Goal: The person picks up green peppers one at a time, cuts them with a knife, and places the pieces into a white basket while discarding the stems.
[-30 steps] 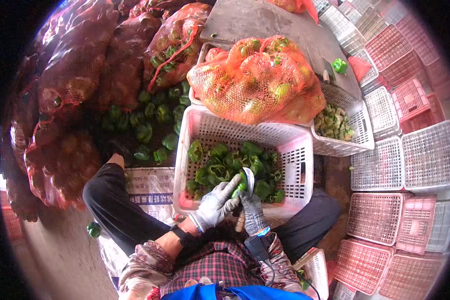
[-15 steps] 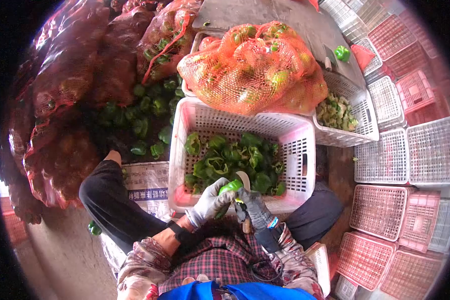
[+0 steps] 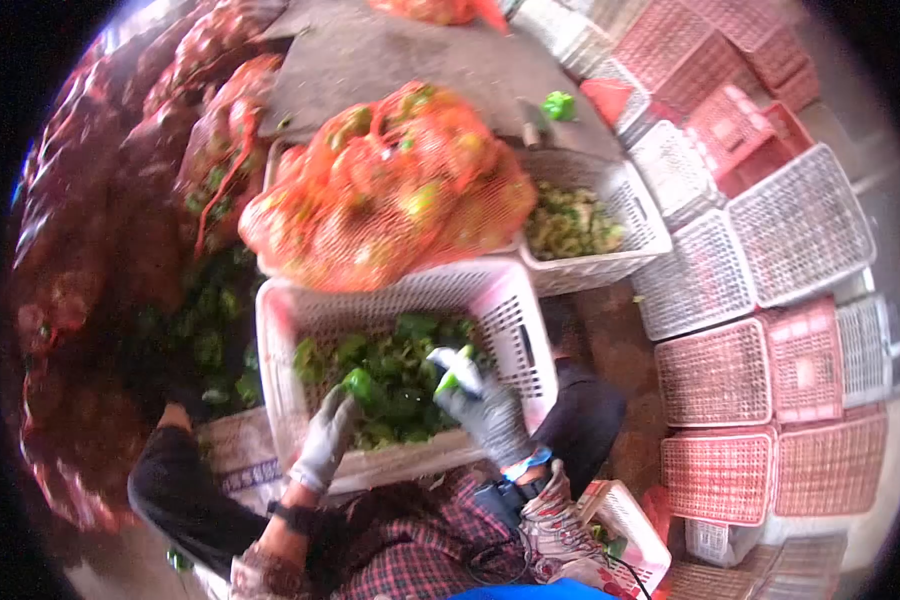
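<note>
My left hand (image 3: 328, 437), in a pale glove, reaches over the near left part of the white crate (image 3: 402, 282). Its fingers look stretched out, and a bright green bell pepper (image 3: 360, 384) is right at their tips. In a grey glove, my right hand (image 3: 485, 410) is closed over the crate's right part. A knife (image 3: 452, 358) shows its pale blade beyond the fingers, blurred, and a small green piece (image 3: 448, 382) lies against it. Beneath both hands, green peppers (image 3: 405, 345), some cut open, cover the crate's floor.
An orange net bag of peppers (image 3: 390, 190) rests behind the crate. Beside it, another white crate (image 3: 595, 270) holds pale green scraps (image 3: 570, 222). Stacked red and white crates (image 3: 715, 375) line the right. Filled net sacks (image 3: 100, 260) and loose peppers (image 3: 205, 315) are at left.
My hands have separated and moved forward over the crate. The pepper they were holding together is now by my left fingertips. The camera view has shifted and tilted.
</note>
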`<state>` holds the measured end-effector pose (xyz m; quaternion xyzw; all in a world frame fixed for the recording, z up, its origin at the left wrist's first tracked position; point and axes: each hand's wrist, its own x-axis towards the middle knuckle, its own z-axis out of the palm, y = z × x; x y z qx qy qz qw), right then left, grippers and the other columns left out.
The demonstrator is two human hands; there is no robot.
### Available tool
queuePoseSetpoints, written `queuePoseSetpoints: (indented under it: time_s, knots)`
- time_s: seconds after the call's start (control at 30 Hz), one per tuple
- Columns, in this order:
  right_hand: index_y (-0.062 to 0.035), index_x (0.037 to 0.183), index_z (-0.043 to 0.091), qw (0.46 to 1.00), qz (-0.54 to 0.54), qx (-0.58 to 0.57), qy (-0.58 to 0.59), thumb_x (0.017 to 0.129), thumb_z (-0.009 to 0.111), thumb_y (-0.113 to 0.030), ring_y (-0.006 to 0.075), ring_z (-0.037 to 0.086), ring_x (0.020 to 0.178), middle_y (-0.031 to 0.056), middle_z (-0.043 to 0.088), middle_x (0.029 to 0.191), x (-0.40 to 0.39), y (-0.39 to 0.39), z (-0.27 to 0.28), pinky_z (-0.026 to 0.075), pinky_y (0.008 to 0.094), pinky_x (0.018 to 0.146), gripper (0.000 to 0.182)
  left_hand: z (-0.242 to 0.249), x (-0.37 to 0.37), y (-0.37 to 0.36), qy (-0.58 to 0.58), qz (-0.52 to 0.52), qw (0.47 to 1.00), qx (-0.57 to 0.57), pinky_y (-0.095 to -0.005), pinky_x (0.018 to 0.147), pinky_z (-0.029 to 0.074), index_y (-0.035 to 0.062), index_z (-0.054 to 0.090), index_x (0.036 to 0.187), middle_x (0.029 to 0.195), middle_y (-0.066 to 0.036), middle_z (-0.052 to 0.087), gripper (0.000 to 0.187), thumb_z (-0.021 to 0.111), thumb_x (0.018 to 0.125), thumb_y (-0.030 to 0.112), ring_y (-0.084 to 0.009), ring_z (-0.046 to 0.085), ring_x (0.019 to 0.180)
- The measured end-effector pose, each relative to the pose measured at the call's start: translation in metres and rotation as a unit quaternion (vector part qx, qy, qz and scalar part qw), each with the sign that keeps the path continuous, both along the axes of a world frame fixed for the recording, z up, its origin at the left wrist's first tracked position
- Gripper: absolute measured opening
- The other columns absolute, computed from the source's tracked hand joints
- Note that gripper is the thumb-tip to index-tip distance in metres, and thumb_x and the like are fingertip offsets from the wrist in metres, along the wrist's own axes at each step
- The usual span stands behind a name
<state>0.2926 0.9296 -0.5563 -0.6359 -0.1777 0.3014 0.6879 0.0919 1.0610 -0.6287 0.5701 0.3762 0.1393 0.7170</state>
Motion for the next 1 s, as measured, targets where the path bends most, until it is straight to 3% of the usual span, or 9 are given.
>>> queuePoseSetpoints:
  time_s: [0.13, 0.17, 0.27, 0.37, 0.5, 0.57, 0.73, 0.93, 1.0]
  knots:
    - [0.0007, 0.092, 0.063, 0.898, -0.203, -0.164, -0.355, 0.083, 0.066, -0.026, 0.0194, 0.060, 0.062, 0.0165, 0.064, 0.069, 0.142, 0.026, 0.051, 0.046, 0.0327, 0.055, 0.029, 0.041, -0.020, 0.036, -0.060, 0.202, 0.974, 0.077, -0.0220, 0.071, 0.046, 0.0005, 0.060, 0.114, 0.096, -0.005, 0.063, 0.027, 0.056, 0.091, 0.014, -0.0096, 0.057, 0.082]
    - [-0.0007, 0.091, 0.063, 0.797, -0.222, -0.403, -0.391, 0.085, 0.063, -0.034, 0.0260, 0.058, 0.060, 0.0179, 0.061, 0.067, 0.135, 0.042, 0.107, 0.047, 0.0358, 0.055, 0.034, 0.056, -0.026, 0.052, -0.090, 0.248, 0.962, 0.075, -0.0211, 0.067, 0.046, 0.0014, 0.062, 0.111, 0.093, -0.003, 0.064, 0.024, 0.055, 0.091, 0.013, -0.0078, 0.057, 0.078]
    - [-0.0008, 0.098, 0.063, 0.837, -0.112, -0.327, -0.424, 0.086, 0.060, -0.035, 0.0257, 0.055, 0.059, 0.0160, 0.061, 0.073, 0.218, 0.035, 0.053, 0.043, 0.0345, 0.052, 0.037, 0.041, -0.056, 0.106, -0.081, 0.394, 0.910, 0.105, -0.0205, 0.060, 0.044, 0.0020, 0.064, 0.102, 0.084, 0.001, 0.062, 0.019, 0.056, 0.091, 0.015, -0.0052, 0.053, 0.071]
    - [-0.0017, 0.108, 0.061, 0.971, -0.092, -0.128, -0.182, 0.089, 0.059, -0.029, 0.0164, 0.051, 0.052, 0.0083, 0.062, 0.077, 0.210, -0.001, -0.011, 0.039, 0.0260, 0.042, 0.034, -0.028, -0.099, 0.149, -0.047, 0.464, 0.881, 0.077, -0.0201, 0.058, 0.043, 0.0017, 0.065, 0.098, 0.081, 0.001, 0.062, 0.018, 0.055, 0.091, 0.015, -0.0035, 0.052, 0.069]
    - [-0.0021, 0.126, 0.050, 0.928, -0.023, -0.350, -0.121, 0.093, 0.054, -0.022, 0.0144, 0.055, 0.059, 0.0067, 0.061, 0.085, 0.110, -0.004, -0.029, 0.045, 0.0220, 0.049, 0.039, -0.151, -0.134, 0.169, 0.281, 0.268, 0.901, 0.192, -0.0354, 0.074, 0.051, 0.0110, 0.065, 0.100, 0.095, -0.015, 0.066, 0.021, 0.059, 0.082, 0.020, -0.0313, 0.064, 0.085]
    - [-0.0080, 0.128, 0.052, 0.955, 0.007, -0.257, -0.151, 0.092, 0.054, -0.023, 0.0151, 0.057, 0.067, 0.0063, 0.061, 0.085, 0.060, -0.002, -0.045, 0.047, 0.0248, 0.058, 0.039, -0.130, -0.110, 0.156, 0.442, 0.126, 0.863, 0.209, -0.0427, 0.087, 0.048, 0.0165, 0.059, 0.113, 0.117, -0.021, 0.057, 0.036, 0.060, 0.078, 0.021, -0.0418, 0.056, 0.103]
    - [-0.0136, 0.113, 0.065, 0.846, 0.161, -0.424, -0.280, 0.086, 0.061, -0.024, 0.0242, 0.063, 0.069, 0.0155, 0.064, 0.078, 0.032, 0.013, -0.059, 0.048, 0.0350, 0.066, 0.029, -0.194, -0.098, 0.164, 0.537, -0.061, 0.771, 0.336, -0.0442, 0.088, 0.048, 0.0163, 0.043, 0.129, 0.127, -0.022, 0.049, 0.057, 0.062, 0.076, 0.024, -0.0389, 0.054, 0.109]
    - [-0.0034, 0.101, 0.065, 0.846, 0.197, -0.414, -0.271, 0.083, 0.067, -0.020, 0.0231, 0.064, 0.072, 0.0120, 0.066, 0.083, 0.025, 0.036, -0.064, 0.050, 0.0333, 0.067, 0.024, -0.233, -0.122, 0.173, 0.238, 0.308, 0.918, 0.075, -0.0380, 0.070, 0.053, 0.0062, 0.047, 0.124, 0.107, -0.014, 0.060, 0.055, 0.069, 0.077, 0.025, -0.0245, 0.063, 0.087]
    - [-0.0019, 0.101, 0.064, 0.943, 0.166, -0.267, -0.112, 0.083, 0.067, -0.014, 0.0181, 0.063, 0.072, 0.0073, 0.065, 0.083, 0.015, 0.037, -0.087, 0.050, 0.0299, 0.068, 0.022, -0.164, -0.107, 0.177, -0.019, 0.521, 0.834, -0.180, -0.0309, 0.085, 0.047, -0.0013, 0.053, 0.118, 0.107, -0.009, 0.063, 0.034, 0.057, 0.088, 0.013, -0.0182, 0.059, 0.098]
